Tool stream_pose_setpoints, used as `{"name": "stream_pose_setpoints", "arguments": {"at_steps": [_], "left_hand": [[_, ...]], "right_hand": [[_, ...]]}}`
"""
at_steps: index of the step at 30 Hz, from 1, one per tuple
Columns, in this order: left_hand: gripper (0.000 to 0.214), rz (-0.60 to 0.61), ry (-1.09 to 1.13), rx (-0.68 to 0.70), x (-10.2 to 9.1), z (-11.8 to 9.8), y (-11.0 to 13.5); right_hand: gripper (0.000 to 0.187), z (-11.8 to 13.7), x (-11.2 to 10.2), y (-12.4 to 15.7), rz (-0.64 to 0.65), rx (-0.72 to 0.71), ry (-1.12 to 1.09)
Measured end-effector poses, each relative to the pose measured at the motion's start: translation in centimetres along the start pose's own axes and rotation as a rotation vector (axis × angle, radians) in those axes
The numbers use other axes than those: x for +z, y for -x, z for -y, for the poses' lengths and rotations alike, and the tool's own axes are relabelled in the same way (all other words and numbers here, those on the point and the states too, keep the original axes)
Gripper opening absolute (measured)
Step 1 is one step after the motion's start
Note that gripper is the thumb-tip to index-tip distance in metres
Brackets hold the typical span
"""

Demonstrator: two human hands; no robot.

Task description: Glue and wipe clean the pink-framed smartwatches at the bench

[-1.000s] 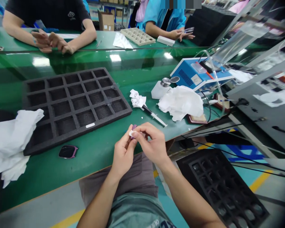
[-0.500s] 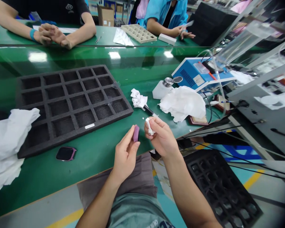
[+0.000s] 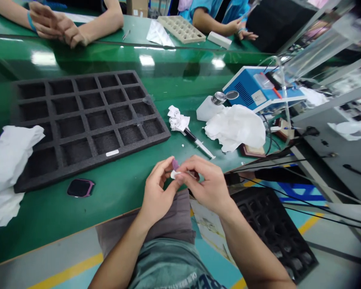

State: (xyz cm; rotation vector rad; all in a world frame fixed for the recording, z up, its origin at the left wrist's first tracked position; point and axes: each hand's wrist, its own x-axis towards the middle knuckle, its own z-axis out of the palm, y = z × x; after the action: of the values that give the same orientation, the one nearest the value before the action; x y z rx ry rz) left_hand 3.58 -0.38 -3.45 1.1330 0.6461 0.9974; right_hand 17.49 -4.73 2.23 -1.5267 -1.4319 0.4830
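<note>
My left hand grips a small purple watch case on edge, thumb on one side and fingers on the other. A white wipe is pinched in my right hand and pressed against the purple piece, whose face is mostly hidden by the fingers. A similar watch case with a dark face and purple frame lies on the green table to the left. Beyond my hands rest a syringe and a crumpled tissue.
A black foam tray with square pockets lies ahead left, beside white cloths. To the right are a white dispenser bottle, a white cloth heap and a blue machine. Another person's hands rest across the table.
My right hand has moved left, bringing the wipe onto the purple watch case in my left hand. The syringe now shows fully. The view has shifted slightly.
</note>
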Motion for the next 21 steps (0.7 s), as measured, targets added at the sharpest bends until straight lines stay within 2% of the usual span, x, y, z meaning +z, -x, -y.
{"name": "stream_pose_setpoints", "arguments": {"at_steps": [2,5,7,11,17,21], "left_hand": [[0.049,0.002,0.004,-0.001,0.0,0.0,0.0],[0.050,0.015,0.013,-0.005,0.0,0.0,0.1],[0.049,0.020,0.011,-0.001,0.0,0.0,0.1],[0.049,0.042,-0.013,0.040,-0.1,0.1,0.1],[0.052,0.107,-0.074,0.088,-0.3,0.0,0.2],[0.055,0.123,-0.157,0.111,-0.4,0.1,0.2]], "right_hand": [[0.012,-0.6,-0.2,-0.9,-0.070,-0.067,0.159],[0.013,-1.2,-0.7,-1.4,-0.177,-0.067,0.259],[0.013,-1.0,-0.9,-1.0,-0.156,-0.062,0.213],[0.011,-0.6,-0.9,-0.1,-0.012,-0.056,0.076],[0.011,-2.4,-1.3,-0.6,-0.083,0.117,0.065],[0.010,-1.4,-1.9,0.2,-0.008,0.049,-0.023]]}}
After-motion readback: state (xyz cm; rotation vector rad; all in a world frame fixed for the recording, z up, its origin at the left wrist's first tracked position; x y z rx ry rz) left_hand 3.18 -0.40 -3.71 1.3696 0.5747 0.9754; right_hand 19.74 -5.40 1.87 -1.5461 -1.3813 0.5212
